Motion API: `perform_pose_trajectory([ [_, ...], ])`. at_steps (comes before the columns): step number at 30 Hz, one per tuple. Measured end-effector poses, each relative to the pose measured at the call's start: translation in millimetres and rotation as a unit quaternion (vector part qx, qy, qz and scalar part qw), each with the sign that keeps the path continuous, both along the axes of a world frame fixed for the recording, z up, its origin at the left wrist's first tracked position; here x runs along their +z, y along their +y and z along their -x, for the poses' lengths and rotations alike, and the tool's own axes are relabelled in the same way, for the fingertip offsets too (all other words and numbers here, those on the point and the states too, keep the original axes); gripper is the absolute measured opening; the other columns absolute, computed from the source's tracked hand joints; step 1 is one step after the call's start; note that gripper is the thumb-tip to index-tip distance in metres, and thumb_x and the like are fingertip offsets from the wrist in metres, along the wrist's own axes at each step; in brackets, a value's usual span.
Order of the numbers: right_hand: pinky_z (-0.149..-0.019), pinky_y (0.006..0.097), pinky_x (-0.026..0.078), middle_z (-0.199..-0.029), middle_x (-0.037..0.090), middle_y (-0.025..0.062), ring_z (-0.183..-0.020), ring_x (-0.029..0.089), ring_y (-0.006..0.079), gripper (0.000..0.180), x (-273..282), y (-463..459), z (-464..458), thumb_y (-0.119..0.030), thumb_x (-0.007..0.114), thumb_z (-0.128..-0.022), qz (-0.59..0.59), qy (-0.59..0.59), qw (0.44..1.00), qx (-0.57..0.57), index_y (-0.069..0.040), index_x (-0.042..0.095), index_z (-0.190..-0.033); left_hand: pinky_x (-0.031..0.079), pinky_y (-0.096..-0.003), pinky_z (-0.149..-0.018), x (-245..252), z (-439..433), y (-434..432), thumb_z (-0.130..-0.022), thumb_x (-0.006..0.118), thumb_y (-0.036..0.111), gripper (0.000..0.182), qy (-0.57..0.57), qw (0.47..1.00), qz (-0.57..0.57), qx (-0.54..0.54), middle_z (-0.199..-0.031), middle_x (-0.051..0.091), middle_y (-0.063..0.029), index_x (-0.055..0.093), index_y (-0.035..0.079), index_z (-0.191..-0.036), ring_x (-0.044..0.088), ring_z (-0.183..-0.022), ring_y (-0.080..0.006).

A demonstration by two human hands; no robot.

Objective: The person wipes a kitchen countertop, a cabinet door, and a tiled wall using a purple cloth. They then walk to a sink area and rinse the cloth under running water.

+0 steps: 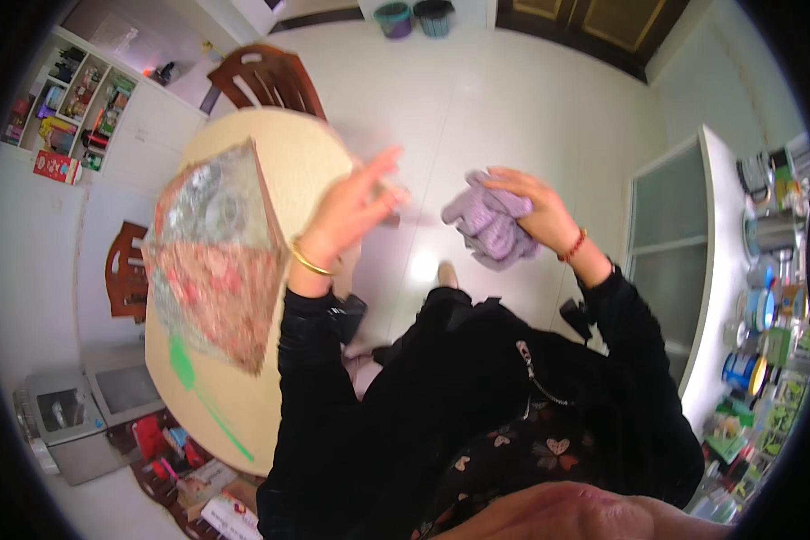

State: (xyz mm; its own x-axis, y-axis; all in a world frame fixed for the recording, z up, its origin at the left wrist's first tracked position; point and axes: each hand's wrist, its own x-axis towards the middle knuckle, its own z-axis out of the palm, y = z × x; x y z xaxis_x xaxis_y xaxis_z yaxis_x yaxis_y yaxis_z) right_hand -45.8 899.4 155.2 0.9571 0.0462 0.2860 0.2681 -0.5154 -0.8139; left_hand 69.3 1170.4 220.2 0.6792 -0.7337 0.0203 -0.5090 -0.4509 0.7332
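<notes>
A crumpled purple cloth (489,223) hangs in my right hand (540,206), whose fingers lie over its upper right side. My left hand (354,212), blurred, is held out near the table's right edge with its fingers apart and nothing in them. To its left, a mesh food cover (219,270) with lace-like floral panels stands on the pale oval table (297,135). Beside the cover's lower edge lies a green fly swatter (189,371) with a thin handle. What the cover may hide cannot be made out.
Wooden chairs (270,77) stand around the table. On my right, a white cabinet (705,270) bears several jars and boxes along its top. Two bins (435,17) sit by the far wall. Shelves (74,101) with small goods are at the upper left. Tiled floor (445,135) lies ahead.
</notes>
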Motion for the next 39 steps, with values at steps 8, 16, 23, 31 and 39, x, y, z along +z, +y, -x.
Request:
perform_pose_trajectory([
  [8, -0.097, 0.0299, 0.038, -0.119, 0.054, 0.0111, -0.113, 0.049, 0.0217, 0.059, -0.1, -132.2, -92.3, 0.02, 0.038, -0.062, -0.154, -0.011, 0.96, -0.234, -0.004, 0.058, -0.112, 0.042, -0.0337, -0.088, -27.1, -158.1, -104.8, -0.084, 0.054, 0.037, 0.055, 0.037, 0.979, -0.122, -0.157, -0.117, 0.054, -0.0178, 0.041, 0.006, -0.129, 0.053, -0.106, -0.0311],
  [16, -0.091, 0.0294, 0.043, -0.111, 0.059, 0.01, -0.103, 0.056, 0.0206, 0.054, -23.6, -253.1, -253.1, 0.013, 0.039, -0.065, -0.193, 0.042, 0.935, -0.295, 0.0, 0.055, -0.114, 0.043, -0.0356, -0.087, -60.9, -327.9, -204.2, -0.085, 0.053, 0.036, 0.054, -0.037, 0.979, -0.094, -0.177, -0.116, 0.055, -0.0181, 0.041, 0.006, -0.129, 0.054, -0.104, -0.031],
  [23, -0.092, 0.028, 0.042, -0.112, 0.059, 0.009, -0.106, 0.054, 0.018, 0.051, -8.9, -236.4, -527.4, 0.011, 0.046, -0.066, -0.076, 0.037, 0.995, -0.06, -0.002, 0.055, -0.114, 0.042, -0.0348, -0.088, -51.4, -451.6, -191.2, -0.083, 0.054, 0.043, 0.063, 0.054, 0.994, -0.097, 0.003, -0.116, 0.054, -0.0196, 0.036, 0.007, -0.132, 0.053, -0.105, -0.0323],
  [31, -0.093, 0.0278, 0.04, -0.119, 0.053, 0.0083, -0.108, 0.05, 0.0155, 0.053, 15.8, -116.0, -760.6, 0.005, 0.049, -0.073, -0.369, 0.122, 0.91, 0.146, 0.0, 0.043, -0.126, 0.041, -0.0374, -0.088, -80.9, -608.8, -166.6, -0.075, 0.065, 0.044, 0.078, -0.007, 0.99, -0.01, 0.142, -0.113, 0.053, -0.0238, 0.03, 0.002, -0.13, 0.053, -0.104, -0.0355],
  [39, -0.09, 0.0285, 0.041, -0.119, 0.052, 0.0075, -0.108, 0.05, 0.0164, 0.053, 1.5, -129.4, -931.4, -0.002, 0.048, -0.075, -0.366, 0.148, 0.915, 0.086, -0.004, 0.044, -0.127, 0.043, -0.0227, -0.064, -105.4, -819.1, -184.0, -0.077, 0.063, 0.01, 0.041, 0.215, 0.946, 0.147, 0.193, -0.076, 0.055, 0.0005, 0.045, 0.002, -0.114, 0.049, -0.071, -0.0048],
])
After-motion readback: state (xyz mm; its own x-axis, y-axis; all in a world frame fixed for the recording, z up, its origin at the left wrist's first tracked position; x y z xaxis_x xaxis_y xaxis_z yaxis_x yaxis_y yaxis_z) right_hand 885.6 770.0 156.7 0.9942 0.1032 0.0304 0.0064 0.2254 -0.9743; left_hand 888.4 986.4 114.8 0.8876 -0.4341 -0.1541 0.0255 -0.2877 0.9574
